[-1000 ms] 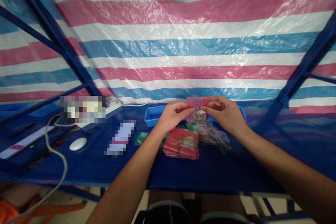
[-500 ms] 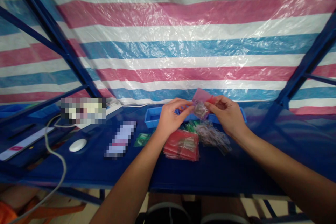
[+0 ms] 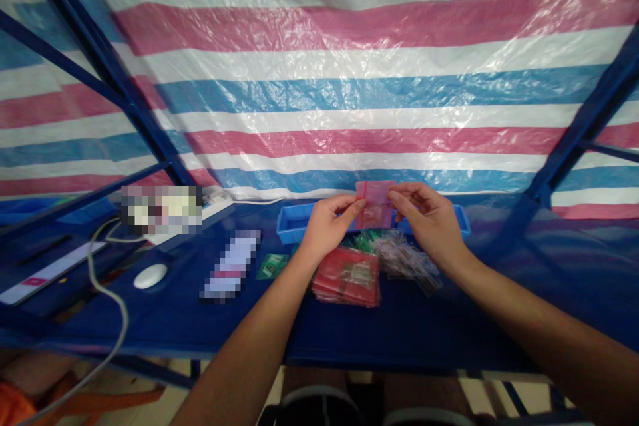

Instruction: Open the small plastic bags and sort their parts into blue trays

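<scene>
A small pink translucent bag point(image 3: 375, 205) is held upright above the blue table, pinched at its left edge by my left hand point(image 3: 327, 226) and at its right edge by my right hand point(image 3: 430, 221). Both hands are closed on it. Below them lies a stack of red bags point(image 3: 347, 276), a heap of clear packets point(image 3: 405, 259) and a few green packets point(image 3: 271, 265). A blue tray point(image 3: 291, 221) stands behind the hands.
A white mouse point(image 3: 149, 275) and its grey cable point(image 3: 107, 293) lie at the left, with a white strip point(image 3: 42, 273) beside them. Blue frame bars point(image 3: 94, 53) slant up both sides. A striped tarp point(image 3: 349, 80) closes the back.
The clear packet seen below the pink bag is no longer visible outside it. The pink bag tilted, then came back upright between both hands.
</scene>
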Demonstrator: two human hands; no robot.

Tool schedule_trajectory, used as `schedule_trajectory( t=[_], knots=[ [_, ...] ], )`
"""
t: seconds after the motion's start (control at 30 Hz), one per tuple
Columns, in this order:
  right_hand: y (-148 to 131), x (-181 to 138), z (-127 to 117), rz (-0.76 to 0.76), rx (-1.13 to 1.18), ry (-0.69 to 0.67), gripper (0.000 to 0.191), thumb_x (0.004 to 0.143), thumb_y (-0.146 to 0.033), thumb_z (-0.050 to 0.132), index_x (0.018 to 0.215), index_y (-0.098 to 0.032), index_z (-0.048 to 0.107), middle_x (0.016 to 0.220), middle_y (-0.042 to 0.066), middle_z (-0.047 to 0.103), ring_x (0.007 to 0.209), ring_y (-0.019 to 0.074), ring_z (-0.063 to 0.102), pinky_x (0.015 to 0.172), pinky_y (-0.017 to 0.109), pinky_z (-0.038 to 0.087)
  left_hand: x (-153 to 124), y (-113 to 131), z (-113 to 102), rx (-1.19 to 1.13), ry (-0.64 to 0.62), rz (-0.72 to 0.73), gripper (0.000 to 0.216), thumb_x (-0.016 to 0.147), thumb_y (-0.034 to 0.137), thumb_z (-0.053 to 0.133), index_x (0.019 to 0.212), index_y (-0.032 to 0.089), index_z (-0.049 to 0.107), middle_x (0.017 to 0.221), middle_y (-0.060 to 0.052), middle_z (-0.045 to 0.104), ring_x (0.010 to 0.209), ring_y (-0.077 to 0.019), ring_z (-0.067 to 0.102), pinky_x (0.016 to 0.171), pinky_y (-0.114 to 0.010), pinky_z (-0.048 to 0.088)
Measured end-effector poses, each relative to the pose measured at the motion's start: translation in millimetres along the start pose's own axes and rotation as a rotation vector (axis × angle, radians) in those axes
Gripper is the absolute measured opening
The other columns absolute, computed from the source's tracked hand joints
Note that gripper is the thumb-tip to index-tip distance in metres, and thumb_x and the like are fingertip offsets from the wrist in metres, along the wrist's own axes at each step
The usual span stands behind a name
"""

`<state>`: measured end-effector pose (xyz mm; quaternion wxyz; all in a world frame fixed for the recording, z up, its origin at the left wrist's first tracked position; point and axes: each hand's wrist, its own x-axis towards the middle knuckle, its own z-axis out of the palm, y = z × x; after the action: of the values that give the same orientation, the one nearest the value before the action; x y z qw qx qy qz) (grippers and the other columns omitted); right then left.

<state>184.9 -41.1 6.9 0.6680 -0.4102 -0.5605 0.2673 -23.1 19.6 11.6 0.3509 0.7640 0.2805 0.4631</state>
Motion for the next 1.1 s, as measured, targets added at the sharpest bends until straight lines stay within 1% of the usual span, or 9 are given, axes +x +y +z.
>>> schedule_trajectory(
  t=[0.1, 0.17, 0.2, 0.37, 0.47, 0.6, 0.77, 1.0, 1.1],
  knots=[
    [6, 6, -6, -0.05, -0.07, 0.106, 0.055, 0.081, -0.052, 0.088, 0.127, -0.031, 0.069, 0.117, 0.006, 0.071, 0.095, 0.0214, 0.068, 0.081, 0.035, 0.062, 0, 2, -1, -0.052, -0.019, -0.028, 0.036, 0.097, 0.051, 0.07, 0.106, 0.019, 0.084, 0.111, -0.007, 0.083, 0.101, -0.0243, 0.073, 0.093, -0.034, 0.053],
    [10, 9, -8, -0.018, -0.034, 0.091, 0.067, 0.076, -0.05, 0.092, 0.135, -0.033, 0.066, 0.125, 0.005, 0.07, 0.097, 0.021, 0.069, 0.082, 0.035, 0.062, -1, 4, -1, -0.071, -0.047, -0.041, 0.036, 0.095, 0.051, 0.071, 0.105, 0.019, 0.084, 0.109, -0.007, 0.083, 0.1, -0.0241, 0.073, 0.093, -0.034, 0.053],
    [11, 10, -9, 0.012, -0.001, 0.058, 0.068, 0.075, -0.049, 0.093, 0.135, -0.033, 0.067, 0.124, 0.005, 0.071, 0.098, 0.0214, 0.07, 0.084, 0.036, 0.062, -1, 5, -1, -0.075, -0.06, -0.047, 0.037, 0.095, 0.051, 0.072, 0.104, 0.018, 0.085, 0.108, -0.007, 0.083, 0.098, -0.0239, 0.073, 0.092, -0.034, 0.053],
    [9, 9, -11, 0.126, 0.106, -0.141, 0.035, 0.079, -0.052, 0.089, 0.104, -0.028, 0.08, 0.103, 0.003, 0.082, 0.097, 0.0247, 0.076, 0.093, 0.041, 0.061, 0, 4, -2, -0.079, -0.096, -0.076, 0.036, 0.094, 0.051, 0.073, 0.104, 0.019, 0.085, 0.107, -0.006, 0.083, 0.095, -0.0235, 0.073, 0.09, -0.034, 0.053],
    [6, 7, -9, 0.151, 0.118, -0.173, 0.032, 0.078, -0.053, 0.09, 0.095, -0.028, 0.081, 0.098, 0.003, 0.083, 0.09, 0.0245, 0.076, 0.09, 0.042, 0.062, 1, -1, -2, -0.095, -0.104, -0.088, 0.036, 0.094, 0.051, 0.073, 0.105, 0.019, 0.085, 0.107, -0.006, 0.083, 0.094, -0.0226, 0.073, 0.09, -0.033, 0.053],
    [6, 6, -7, 0.146, 0.113, -0.157, 0.033, 0.078, -0.057, 0.088, 0.092, -0.028, 0.079, 0.095, 0.003, 0.082, 0.086, 0.0248, 0.075, 0.085, 0.042, 0.062, 3, -7, 1, -0.182, -0.091, -0.1, 0.037, 0.09, 0.049, 0.078, 0.107, 0.017, 0.082, 0.109, -0.008, 0.082, 0.096, -0.0218, 0.074, 0.091, -0.033, 0.054],
    [9, 5, -7, 0.167, 0.119, -0.108, 0.032, 0.08, -0.055, 0.087, 0.09, -0.027, 0.075, 0.093, 0.001, 0.081, 0.083, 0.023, 0.075, 0.081, 0.039, 0.062, 3, -8, 5, -0.35, -0.094, -0.121, 0.052, 0.082, 0.041, 0.087, 0.125, 0.017, 0.07, 0.107, -0.01, 0.081, 0.093, -0.0203, 0.076, 0.089, -0.032, 0.055],
    [12, 5, -6, 0.209, 0.193, -0.091, 0.029, 0.079, -0.049, 0.089, 0.092, -0.026, 0.075, 0.093, 0.0, 0.08, 0.082, 0.0211, 0.074, 0.084, 0.038, 0.062, 3, -8, 4, -0.274, -0.095, -0.106, 0.05, 0.083, 0.034, 0.085, 0.127, 0.016, 0.067, 0.104, -0.009, 0.08, 0.092, -0.0198, 0.075, 0.088, -0.031, 0.056],
    [15, 6, -6, 0.195, 0.176, -0.052, 0.031, 0.079, -0.05, 0.089, 0.092, -0.026, 0.074, 0.095, 0.001, 0.08, 0.082, 0.0216, 0.074, 0.085, 0.039, 0.063, 3, -5, 2, -0.086, -0.006, -0.021, 0.041, 0.084, 0.034, 0.084, 0.12, 0.017, 0.072, 0.111, -0.011, 0.078, 0.095, -0.0205, 0.073, 0.085, -0.031, 0.056]
  ],
)
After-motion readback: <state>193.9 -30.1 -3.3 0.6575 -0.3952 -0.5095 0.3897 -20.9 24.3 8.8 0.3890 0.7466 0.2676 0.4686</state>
